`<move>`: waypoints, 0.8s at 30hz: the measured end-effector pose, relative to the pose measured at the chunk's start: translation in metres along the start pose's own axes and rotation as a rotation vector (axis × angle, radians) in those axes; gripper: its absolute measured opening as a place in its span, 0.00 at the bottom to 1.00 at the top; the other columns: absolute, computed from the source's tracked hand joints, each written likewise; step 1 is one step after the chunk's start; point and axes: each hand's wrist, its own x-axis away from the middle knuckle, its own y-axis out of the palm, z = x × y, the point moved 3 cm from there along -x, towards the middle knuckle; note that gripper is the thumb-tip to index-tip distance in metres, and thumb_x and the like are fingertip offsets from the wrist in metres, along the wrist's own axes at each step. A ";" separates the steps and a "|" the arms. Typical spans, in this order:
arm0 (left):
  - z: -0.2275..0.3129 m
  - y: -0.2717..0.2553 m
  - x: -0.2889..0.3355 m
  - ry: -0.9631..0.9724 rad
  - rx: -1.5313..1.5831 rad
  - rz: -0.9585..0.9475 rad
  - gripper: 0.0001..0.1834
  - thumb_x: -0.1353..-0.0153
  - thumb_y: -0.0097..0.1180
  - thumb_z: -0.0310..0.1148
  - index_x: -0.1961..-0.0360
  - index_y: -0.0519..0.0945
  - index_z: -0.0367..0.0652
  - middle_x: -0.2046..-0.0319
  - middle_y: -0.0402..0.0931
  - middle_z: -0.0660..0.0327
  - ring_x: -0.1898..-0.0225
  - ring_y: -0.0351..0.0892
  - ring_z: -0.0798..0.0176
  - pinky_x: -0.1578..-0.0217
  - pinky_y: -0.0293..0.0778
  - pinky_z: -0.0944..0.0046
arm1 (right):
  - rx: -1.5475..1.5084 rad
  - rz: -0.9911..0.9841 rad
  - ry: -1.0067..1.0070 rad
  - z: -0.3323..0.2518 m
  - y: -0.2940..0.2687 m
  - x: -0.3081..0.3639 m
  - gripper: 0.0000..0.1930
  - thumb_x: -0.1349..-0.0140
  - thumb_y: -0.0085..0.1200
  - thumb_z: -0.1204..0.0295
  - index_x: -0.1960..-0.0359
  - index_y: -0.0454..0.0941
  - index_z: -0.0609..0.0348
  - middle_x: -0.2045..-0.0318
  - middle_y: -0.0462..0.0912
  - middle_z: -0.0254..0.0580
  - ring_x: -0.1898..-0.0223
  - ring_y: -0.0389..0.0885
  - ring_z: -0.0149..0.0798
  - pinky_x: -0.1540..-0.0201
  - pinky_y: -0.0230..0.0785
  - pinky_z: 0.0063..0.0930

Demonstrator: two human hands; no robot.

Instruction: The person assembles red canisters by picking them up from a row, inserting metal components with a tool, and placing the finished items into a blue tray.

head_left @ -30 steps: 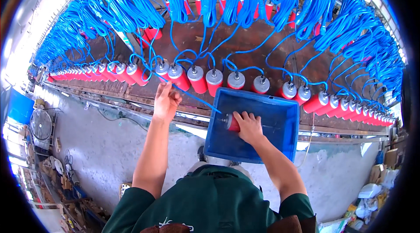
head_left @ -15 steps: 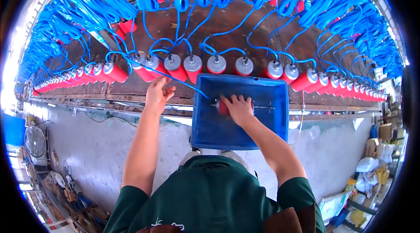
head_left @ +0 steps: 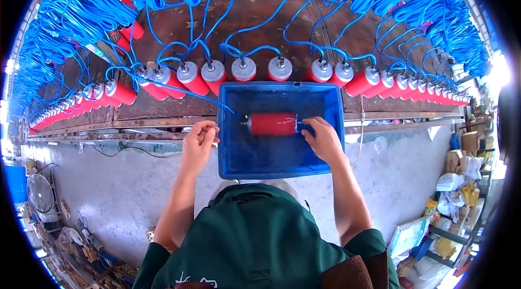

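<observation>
Table first, since it fills most of my view: a long brown, worn surface running left to right, with a metal front rail along the near edge. Piled over its far side are big bundles of bright blue cable, coiled and hanging in loops all the way across. Next down in size is the row of red cylinders, each with a silver cap and a blue lead coming off the top, lined up side by side along the table front and curving away to both edges. Right in front of me sits a blue plastic tray, rectangular, its far wall just under the middle cylinders and its near edge over my green shirt. Inside the tray, lying on its side near the far wall, is one red cylinder with its silver end pointing left. My right hand is in the tray with the fingers wrapped around that cylinder's right end. My left hand is just outside the tray's left wall, fingers pinched narrow on the thin blue wire that runs from the cylinder's cap up toward the row.
</observation>
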 end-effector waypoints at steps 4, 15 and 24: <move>0.004 0.017 0.007 0.011 -0.038 -0.027 0.09 0.22 0.55 0.28 0.45 0.82 0.39 0.58 0.88 0.61 0.65 0.87 0.71 0.64 0.82 0.69 | -0.201 0.176 0.182 0.009 -0.005 0.031 0.10 0.31 0.64 0.74 0.50 0.86 0.62 0.52 0.88 0.53 0.53 0.89 0.58 0.47 0.83 0.42; 0.004 0.039 0.016 0.092 -0.131 -0.156 0.09 0.24 0.57 0.25 0.47 0.83 0.35 0.59 0.89 0.57 0.65 0.87 0.68 0.63 0.82 0.67 | -0.194 0.461 0.223 0.003 0.012 0.079 0.08 0.31 0.59 0.80 0.53 0.87 0.63 0.59 0.88 0.50 0.63 0.90 0.48 0.60 0.84 0.35; 0.009 0.049 0.019 0.156 -0.226 -0.214 0.09 0.24 0.58 0.25 0.48 0.84 0.35 0.60 0.88 0.57 0.65 0.88 0.68 0.63 0.83 0.67 | -0.177 0.459 0.259 0.001 0.014 0.078 0.08 0.31 0.60 0.79 0.54 0.87 0.61 0.60 0.88 0.48 0.65 0.90 0.47 0.61 0.84 0.34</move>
